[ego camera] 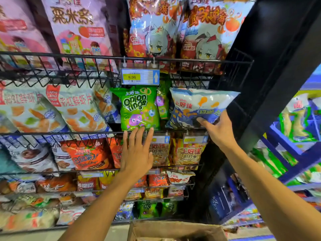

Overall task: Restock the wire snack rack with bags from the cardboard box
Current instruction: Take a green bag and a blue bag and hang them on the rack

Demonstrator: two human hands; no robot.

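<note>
1. Box (175, 231): cardboard, open top, at bottom edge of view, below the rack (107, 133). Contents not readable.
2. Both forearms reach up from beside the box toward the rack's second tier from the top.
3. Left hand (137, 153): flat, fingers spread and straight, holding nothing. Fingertips (139, 130) sit at the front wire of that tier, touching or just short of the bottom edge of the green bag (139, 108); can't tell which.
4. Right hand (218, 129): closed around the lower right corner of the blue-white bag (199, 106), thumb on the front face, other fingers behind it, hidden.
5. Blue-white bag: at the right end of the same tier, just right of the green bag, tilted with its top toward the rack's right side. Whether its bottom rests on the wire is not visible.
6. Green bag: "onion rings" print, upright in the tier, under the price tag (139, 76). More green bags behind it.
7. Price tag: clipped to the top tier's front wire, reads 6.00, arrow pointing up.
8. Left of the green bag, same tier: shrimp-chip bags (78, 112), leaning.
9. Top tier: pink bags (78, 26) on the left, anime-print bags (205, 28) on the right.
10. Tiers below the hands: orange, yellow and green bags, small and blurred toward the bottom.
</note>
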